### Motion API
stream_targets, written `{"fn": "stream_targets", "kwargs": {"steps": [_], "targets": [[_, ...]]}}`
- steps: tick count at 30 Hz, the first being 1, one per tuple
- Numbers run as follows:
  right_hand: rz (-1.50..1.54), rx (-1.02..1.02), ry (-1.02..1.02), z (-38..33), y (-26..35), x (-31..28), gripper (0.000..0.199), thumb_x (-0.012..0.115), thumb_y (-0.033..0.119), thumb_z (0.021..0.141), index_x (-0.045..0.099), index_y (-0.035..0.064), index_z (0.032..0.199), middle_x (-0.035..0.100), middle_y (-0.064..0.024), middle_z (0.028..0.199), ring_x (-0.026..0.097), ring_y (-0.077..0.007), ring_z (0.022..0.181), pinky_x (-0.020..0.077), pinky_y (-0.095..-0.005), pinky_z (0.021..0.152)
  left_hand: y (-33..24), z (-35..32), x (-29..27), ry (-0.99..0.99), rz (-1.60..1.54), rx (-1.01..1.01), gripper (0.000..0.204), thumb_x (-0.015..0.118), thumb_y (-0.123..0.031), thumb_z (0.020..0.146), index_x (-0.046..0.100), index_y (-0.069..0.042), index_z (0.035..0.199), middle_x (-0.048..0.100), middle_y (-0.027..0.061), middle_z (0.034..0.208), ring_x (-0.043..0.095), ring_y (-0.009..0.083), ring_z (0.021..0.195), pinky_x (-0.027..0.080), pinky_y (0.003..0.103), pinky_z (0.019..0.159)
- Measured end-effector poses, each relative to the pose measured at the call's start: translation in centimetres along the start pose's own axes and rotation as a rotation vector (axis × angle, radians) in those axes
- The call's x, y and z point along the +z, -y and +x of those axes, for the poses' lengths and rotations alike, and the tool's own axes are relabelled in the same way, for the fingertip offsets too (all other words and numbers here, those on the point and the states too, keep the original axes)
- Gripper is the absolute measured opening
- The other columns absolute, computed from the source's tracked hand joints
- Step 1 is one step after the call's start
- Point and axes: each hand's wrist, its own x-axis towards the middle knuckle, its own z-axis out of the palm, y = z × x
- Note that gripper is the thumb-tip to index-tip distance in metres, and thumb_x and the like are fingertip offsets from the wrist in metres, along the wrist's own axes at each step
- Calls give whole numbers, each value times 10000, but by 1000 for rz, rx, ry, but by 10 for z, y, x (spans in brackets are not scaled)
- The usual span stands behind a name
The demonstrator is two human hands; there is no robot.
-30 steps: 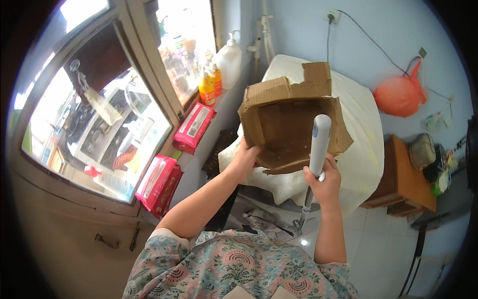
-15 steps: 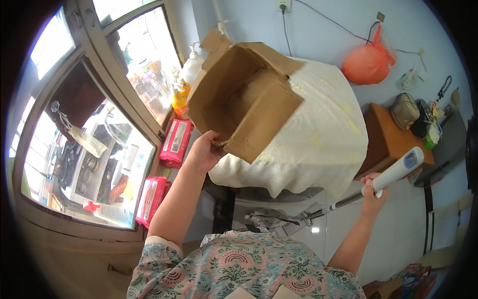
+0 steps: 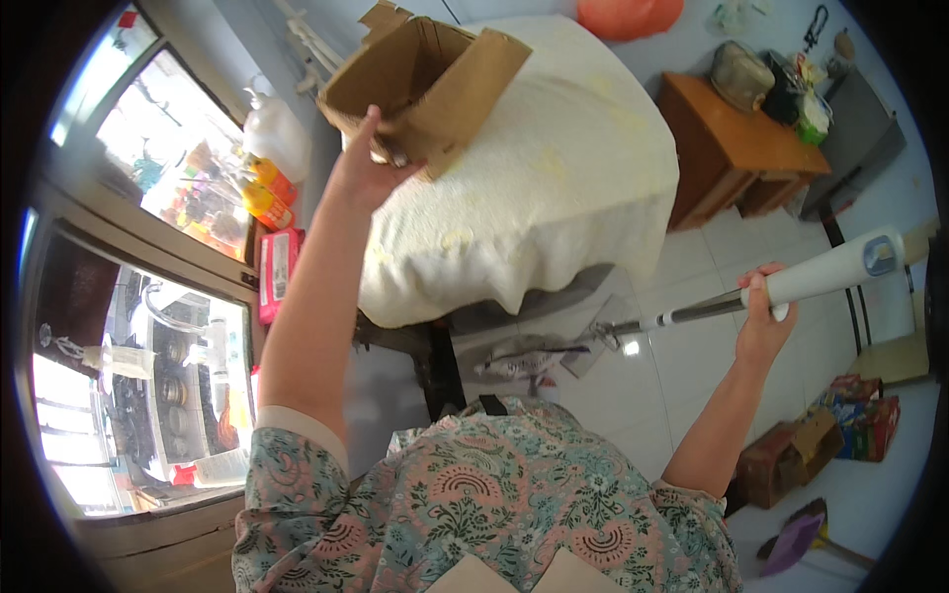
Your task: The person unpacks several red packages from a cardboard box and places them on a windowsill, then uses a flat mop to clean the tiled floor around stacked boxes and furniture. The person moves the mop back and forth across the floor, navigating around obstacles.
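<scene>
A cardboard box with raised flaps rests on the cloth-covered table, toward its far left. My left hand is at the box's near edge, thumb and forefinger spread apart; its other fingers are partly hidden. Out to the right, my right hand is closed round the handle of a flat mop, just below its thick white grip. The mop's metal pole slants down to the left, and its flat head lies on the tiled floor.
Left of the table stand a white pump bottle, orange-yellow bottles and a pink wipes pack beside a framed window. A wooden cabinet is at the right. Boxes and a purple dustpan are on the floor, lower right.
The box has come down from above the table onto its cloth, and my left hand's grip on its edge has loosened. The view has shifted; my right hand keeps hold of the mop.
</scene>
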Motion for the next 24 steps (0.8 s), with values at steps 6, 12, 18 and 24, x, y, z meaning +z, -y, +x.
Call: {"fn": "stream_targets", "kwargs": {"steps": [6, 12, 18, 24], "targets": [[-56, -68, -177, -3, -26, -27, 102, 565, 57, 816, 529, 19, 904, 514, -56, 787, 506, -152, 733, 446, -306, 759, 16, -44, -2, -197, -30, 63, 713, 599, -209, 854, 136, -101, 1385, 191, 157, 1386, 287, 338, 1261, 357, 527, 992], [-55, -38, -387, -9, -63, -16, 154, 592, 129, 828, 540, -2, 890, 526, -54, 784, 497, -147, 715, 431, -287, 735, 85, -86, -51, -228, 257, 239, 439, 533, -171, 874, 396, -11, 1260, 485, 74, 1119, 473, 197, 1051, 416, 393, 912], [-149, -44, -397, -19, -64, 11, 223, 606, 196, 836, 536, -2, 910, 517, -49, 724, 497, -138, 688, 425, -283, 682, 191, -135, -127, -92, 464, -239, 123, 517, -107, 869, 582, -46, 953, 595, 45, 846, 561, 123, 793, 451, 256, 677], [-156, -94, -332, -1, -101, -16, 222, 605, 194, 841, 531, 3, 929, 533, -53, 738, 503, -134, 682, 431, -275, 695, 215, -172, -148, 98, 662, -319, 147, 531, -112, 861, 596, -14, 949, 605, 30, 844, 558, 100, 768, 453, 245, 678]]}}
